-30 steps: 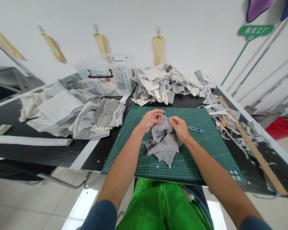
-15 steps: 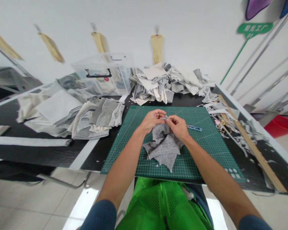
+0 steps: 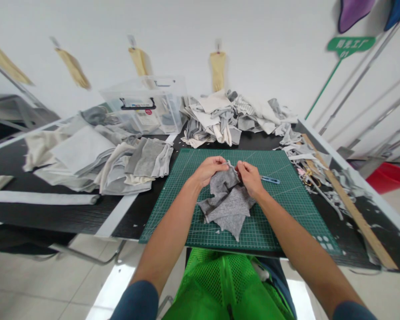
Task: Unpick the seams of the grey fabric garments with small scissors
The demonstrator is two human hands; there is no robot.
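Observation:
A crumpled piece of grey fabric (image 3: 228, 202) with uneven, pointed edges lies over the middle of the green cutting mat (image 3: 173, 209). Its far edge is lifted, pinched at one side by my left hand (image 3: 209, 171) and at the other by my right hand (image 3: 250, 178). Between the two hands a short stretch of pale, frayed edge shows. Just right of my right hand, a blue utility knife (image 3: 270, 180) rests on the mat, partly hidden by the hand.
Stacks of grey and cream cloth (image 3: 83, 149) lie left, with another heap (image 3: 213, 115) behind the mat. A clear plastic box (image 3: 146, 106) stands at the back. Along the right run a wooden ruler (image 3: 353, 209), scissors (image 3: 308, 178) and fabric scraps (image 3: 350, 184).
My hands came together over the fabric's far edge half a second ago, bunching it, and are now slightly apart with the edge stretched between them. The knife has stayed in place.

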